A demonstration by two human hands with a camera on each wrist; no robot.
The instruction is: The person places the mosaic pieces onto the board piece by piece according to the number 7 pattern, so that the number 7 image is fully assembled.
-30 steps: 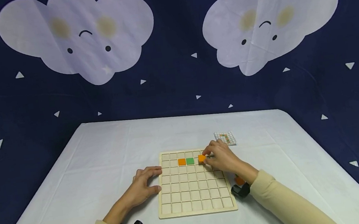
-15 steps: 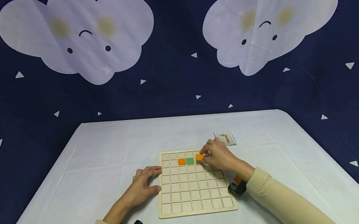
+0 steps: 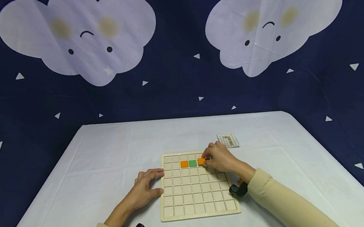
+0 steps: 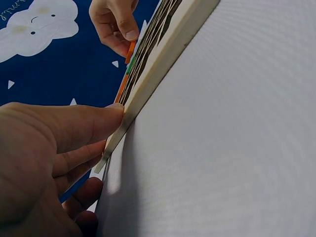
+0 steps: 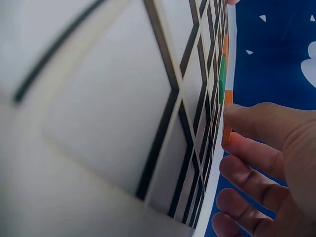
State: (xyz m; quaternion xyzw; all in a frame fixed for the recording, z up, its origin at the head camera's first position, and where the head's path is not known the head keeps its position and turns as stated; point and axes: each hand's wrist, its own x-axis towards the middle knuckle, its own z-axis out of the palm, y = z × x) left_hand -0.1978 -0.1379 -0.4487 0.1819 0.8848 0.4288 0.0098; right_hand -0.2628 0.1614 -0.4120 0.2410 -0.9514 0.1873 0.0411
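A wooden grid board lies on the white table. My right hand pinches an orange square tile between thumb and fingers, low over the second row from the far side. Just left of it, a green tile and another orange tile sit side by side in their cells. In the right wrist view the pinched orange tile stands out slightly from the grid, beside the green tile. My left hand rests against the board's left edge, its thumb touching the rim.
A small pattern card with a coloured grid lies beyond the board's far right corner. Orange material partly shows behind the right wrist camera. A dark blue cloth with clouds hangs behind the table.
My right hand has shifted a little left and lowered the orange tile toward the cell beside the green tile. The left hand has stayed still on the board's edge.
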